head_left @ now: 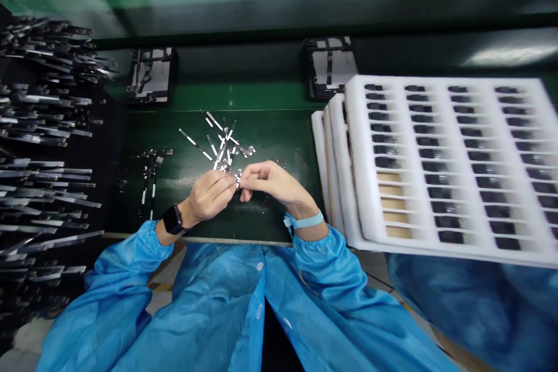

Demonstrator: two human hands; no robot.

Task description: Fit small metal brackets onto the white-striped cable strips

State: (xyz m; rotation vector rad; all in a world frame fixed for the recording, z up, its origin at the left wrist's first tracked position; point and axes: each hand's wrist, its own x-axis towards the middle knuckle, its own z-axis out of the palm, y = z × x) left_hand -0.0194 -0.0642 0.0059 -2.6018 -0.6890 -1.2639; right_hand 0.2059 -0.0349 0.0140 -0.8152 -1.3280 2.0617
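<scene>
Near the front edge of the green work surface, my left hand and my right hand meet, fingertips close together. Between them is a small silvery flex-cable part, pinched by both hands; its details are partly hidden by the fingers. Just beyond my fingers lies a loose pile of thin flex-cable parts with white and black strips. To the left of my left hand rests a smaller group of similar parts.
At right, a white foam tray with rows of dark small parts sits on stacked foam sheets. Many flex cables fill a dark rack at left. Two stacks of flat device parts stand at the back.
</scene>
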